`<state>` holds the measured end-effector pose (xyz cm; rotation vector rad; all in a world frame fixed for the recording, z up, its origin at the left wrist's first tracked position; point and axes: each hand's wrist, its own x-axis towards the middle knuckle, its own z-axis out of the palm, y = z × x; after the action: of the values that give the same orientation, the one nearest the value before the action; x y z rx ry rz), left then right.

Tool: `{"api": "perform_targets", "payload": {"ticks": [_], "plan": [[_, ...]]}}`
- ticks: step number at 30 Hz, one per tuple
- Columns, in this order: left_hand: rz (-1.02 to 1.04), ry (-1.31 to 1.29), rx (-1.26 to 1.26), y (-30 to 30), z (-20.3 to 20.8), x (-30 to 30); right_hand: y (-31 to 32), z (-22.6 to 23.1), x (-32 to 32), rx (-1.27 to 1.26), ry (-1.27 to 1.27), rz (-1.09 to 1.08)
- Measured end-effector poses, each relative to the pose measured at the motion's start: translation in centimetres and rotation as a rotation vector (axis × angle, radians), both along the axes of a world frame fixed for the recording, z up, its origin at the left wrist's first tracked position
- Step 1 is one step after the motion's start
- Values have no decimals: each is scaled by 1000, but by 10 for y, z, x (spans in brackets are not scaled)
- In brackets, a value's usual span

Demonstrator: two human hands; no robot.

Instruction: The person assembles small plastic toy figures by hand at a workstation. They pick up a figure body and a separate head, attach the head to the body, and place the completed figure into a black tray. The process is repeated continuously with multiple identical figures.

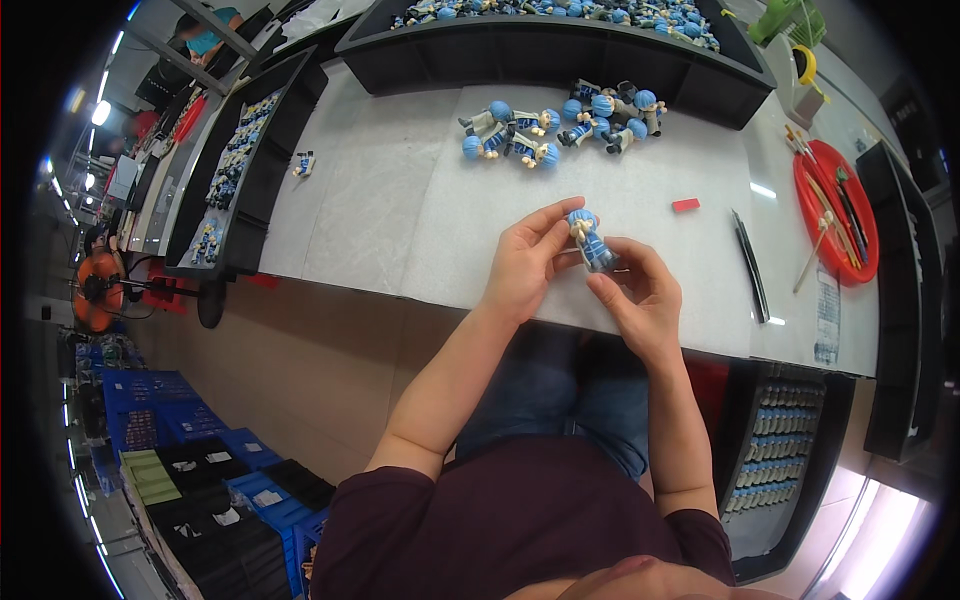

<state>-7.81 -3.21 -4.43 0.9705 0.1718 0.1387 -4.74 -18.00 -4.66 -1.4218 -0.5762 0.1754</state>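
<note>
A small blue-haired figurine with a blue outfit is held upright between my two hands, just above the table's near edge. My left hand pinches it by the head with thumb and fingers. At its lower end, my right hand closes thumb and fingers round the base. Beyond my hands, a loose group of like figurines lies on the white table, with a second cluster to its right. One small figure piece lies alone at the left.
A large black bin full of figurines stands at the back, another black tray at the left. On the right are a red block, a black pen-like tool and a red dish with brushes. Below right, a tray holds rows of figurines.
</note>
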Motion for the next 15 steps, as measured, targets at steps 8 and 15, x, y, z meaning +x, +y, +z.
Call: {"api": "perform_targets", "payload": {"ticks": [8, 15], "plan": [[21, -47, -14, 0, -1, -1, -5, 2, 1, 4, 145, 73], [28, -71, -19, -1, -4, -1, -3, 5, 0, 34, 164, 80]]}}
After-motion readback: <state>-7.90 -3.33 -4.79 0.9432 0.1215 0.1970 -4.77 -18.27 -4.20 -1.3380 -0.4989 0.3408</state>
